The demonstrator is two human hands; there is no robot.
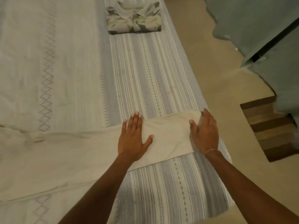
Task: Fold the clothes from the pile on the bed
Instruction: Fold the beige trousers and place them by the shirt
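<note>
A long cream garment [68,152] lies flat across the near part of the bed [145,75], running from the left edge of the view to the bed's right side, where its end is folded back into a neat band. The person's left hand [135,139] rests palm down on that folded band, fingers straight and close together, thumb spread out to the right, pressing the cloth flat. The right hand [204,132] sits at the band's right end, near the edge of the bed; its fingers are held fairly straight and angled down against the fold, with the thumb lying on top of the cloth, and a thin bracelet [212,150] circles the wrist. Whether those fingers tuck under the fabric cannot be told. At the far end of the bed, well apart from the hands, a leaf-printed collared shirt [133,17] sits already folded into a tidy rectangle on the striped bedspread. To the right of the bed lies a beige floor [215,75], with wooden steps [273,126] at the right.
</note>
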